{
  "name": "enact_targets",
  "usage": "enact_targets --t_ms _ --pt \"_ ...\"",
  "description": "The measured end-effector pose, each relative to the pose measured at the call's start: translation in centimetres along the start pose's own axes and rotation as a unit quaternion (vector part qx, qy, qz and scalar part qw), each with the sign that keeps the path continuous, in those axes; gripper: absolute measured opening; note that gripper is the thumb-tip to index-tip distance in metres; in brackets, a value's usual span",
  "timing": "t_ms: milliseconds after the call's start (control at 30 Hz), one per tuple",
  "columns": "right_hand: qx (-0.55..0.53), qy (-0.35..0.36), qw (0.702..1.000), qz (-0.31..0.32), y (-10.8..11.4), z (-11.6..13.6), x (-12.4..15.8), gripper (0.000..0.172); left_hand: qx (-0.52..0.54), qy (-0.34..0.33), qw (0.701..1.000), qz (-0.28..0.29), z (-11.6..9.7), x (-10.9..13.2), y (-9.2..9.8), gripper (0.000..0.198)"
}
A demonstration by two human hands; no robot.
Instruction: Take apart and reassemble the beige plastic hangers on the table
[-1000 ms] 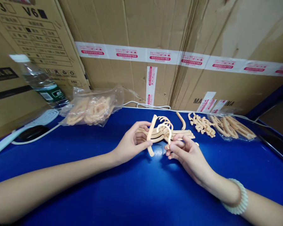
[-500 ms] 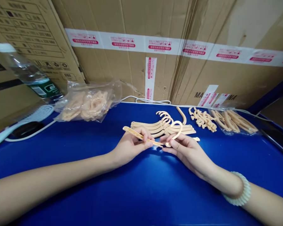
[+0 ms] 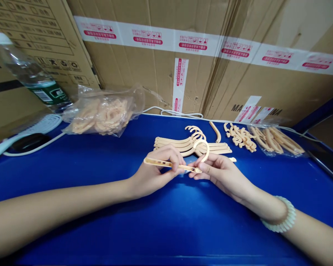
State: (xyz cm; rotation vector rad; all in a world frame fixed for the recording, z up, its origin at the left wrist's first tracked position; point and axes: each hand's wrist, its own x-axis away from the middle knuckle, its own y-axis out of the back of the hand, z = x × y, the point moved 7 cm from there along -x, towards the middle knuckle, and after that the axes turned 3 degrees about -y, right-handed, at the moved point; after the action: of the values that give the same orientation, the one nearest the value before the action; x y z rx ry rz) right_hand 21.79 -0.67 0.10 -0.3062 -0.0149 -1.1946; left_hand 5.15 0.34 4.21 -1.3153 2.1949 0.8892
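Observation:
My left hand (image 3: 158, 170) pinches a long beige hanger arm (image 3: 158, 162), whose slotted side faces me. Its right end touches the base of a curved beige hook (image 3: 206, 147). That hook is between the thumb and fingers of my right hand (image 3: 219, 170), its loop upright. Whether the two pieces are joined cannot be made out. Just behind my hands, several assembled hangers (image 3: 173, 142) lie stacked on the blue table (image 3: 166, 229).
Loose hooks (image 3: 240, 137) and a bag of hanger arms (image 3: 277, 140) lie at the right. One loose arm (image 3: 215, 132) lies behind the hangers. At the left are a bag of pieces (image 3: 102, 114), a bottle (image 3: 33, 77) and a black object (image 3: 30, 142). Cardboard boxes (image 3: 144, 74) stand behind.
My left hand has brought the hanger arm's right end against the hook's base, and the arm now lies more level. The hook has shifted slightly left. The view has also moved a little.

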Motion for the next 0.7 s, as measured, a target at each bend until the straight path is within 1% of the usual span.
enact_targets --t_ms 167,300,400,467,567,633,700 --pt "0.02 0.019 0.999 -0.024 0.2 0.1 0.2 0.027 -0.042 -0.038 0.998 0.015 -0.7 0.1 -0.3 0.023" --pt "0.036 0.03 0.998 -0.046 0.2 0.1 0.2 0.033 -0.043 -0.044 0.998 0.025 -0.7 0.2 -0.5 0.023" --pt "0.059 0.042 0.996 -0.06 0.0 0.3 0.4 0.032 -0.032 -0.035 0.998 0.034 -0.6 0.2 -0.6 0.022" --pt "0.076 0.05 0.993 -0.072 0.0 0.3 0.5 0.031 -0.027 -0.004 0.999 0.031 -0.2 0.3 -0.7 0.018" --pt "0.095 0.064 0.989 -0.089 0.0 0.5 0.8 0.031 0.004 0.081 0.997 0.001 0.8 0.5 -0.8 0.014" --pt "0.107 0.078 0.986 -0.097 0.1 0.7 1.0 0.03 0.049 0.129 0.99 -0.023 1.4 0.6 -0.8 0.022" --pt "0.135 0.103 0.98 -0.103 0.2 1.2 1.1 0.028 0.094 0.156 0.982 -0.043 1.9 0.6 -0.8 0.033"
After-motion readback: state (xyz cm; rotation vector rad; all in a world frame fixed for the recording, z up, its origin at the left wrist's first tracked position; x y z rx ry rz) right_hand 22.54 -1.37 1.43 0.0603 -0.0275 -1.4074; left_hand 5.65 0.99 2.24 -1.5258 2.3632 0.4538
